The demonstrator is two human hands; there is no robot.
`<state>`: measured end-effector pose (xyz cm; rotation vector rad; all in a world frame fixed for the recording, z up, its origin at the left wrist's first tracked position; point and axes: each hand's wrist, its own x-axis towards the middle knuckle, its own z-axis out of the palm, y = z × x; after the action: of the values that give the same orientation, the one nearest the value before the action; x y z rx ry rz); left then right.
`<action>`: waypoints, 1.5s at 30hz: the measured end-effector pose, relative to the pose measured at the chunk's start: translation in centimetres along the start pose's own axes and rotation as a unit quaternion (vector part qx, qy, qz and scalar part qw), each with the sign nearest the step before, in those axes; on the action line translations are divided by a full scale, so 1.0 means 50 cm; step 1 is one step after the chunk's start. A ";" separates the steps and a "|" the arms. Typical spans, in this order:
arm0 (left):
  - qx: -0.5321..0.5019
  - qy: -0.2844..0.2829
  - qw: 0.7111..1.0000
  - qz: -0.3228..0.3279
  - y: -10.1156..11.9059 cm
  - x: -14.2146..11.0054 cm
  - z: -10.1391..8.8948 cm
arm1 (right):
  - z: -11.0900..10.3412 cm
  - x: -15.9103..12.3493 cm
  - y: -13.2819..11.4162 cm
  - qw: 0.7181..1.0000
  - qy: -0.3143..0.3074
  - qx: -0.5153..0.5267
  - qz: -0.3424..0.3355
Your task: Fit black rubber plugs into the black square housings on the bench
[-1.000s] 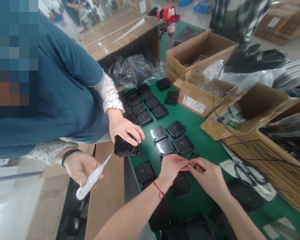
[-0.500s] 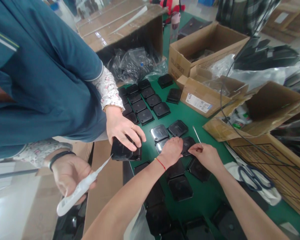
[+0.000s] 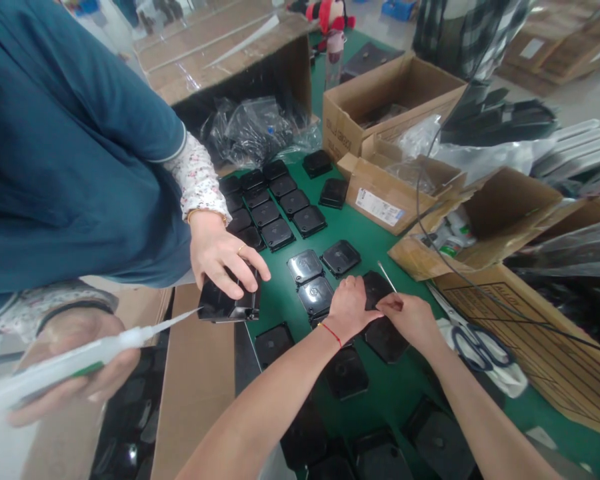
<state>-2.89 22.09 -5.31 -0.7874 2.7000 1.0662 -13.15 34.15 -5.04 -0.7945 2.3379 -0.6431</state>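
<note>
My left hand (image 3: 349,307) rests fingers-down on a black square part (image 3: 377,288) on the green table (image 3: 400,393). My right hand (image 3: 409,319) pinches a thin white stick (image 3: 386,275) whose tip points up and away, right beside that part. Several more black square parts lie around both hands, two with shiny faces (image 3: 305,265) to the left. Across the table corner a co-worker's hand (image 3: 223,255) presses a black part (image 3: 226,307), and the co-worker's other hand (image 3: 75,363) holds a white applicator tube (image 3: 95,350).
Open cardboard boxes (image 3: 385,107) and plastic bags crowd the far and right side. Scissors (image 3: 473,347) lie on a white cloth at the right. A black cable (image 3: 430,227) runs over the boxes. A grid of black parts (image 3: 273,207) sits farther back.
My hands have moved from pinching together above the table down onto a black part, the right now holding the stick. The co-worker's tube hand has swung left and lower.
</note>
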 end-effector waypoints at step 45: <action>0.135 -0.017 0.989 0.053 -0.004 0.010 -0.008 | -0.011 0.029 -0.041 0.981 -0.102 -0.152 -0.066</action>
<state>-3.22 21.49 -5.29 -0.5804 2.8009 0.7020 -13.68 31.87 -3.95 -1.1057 2.2333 -0.2423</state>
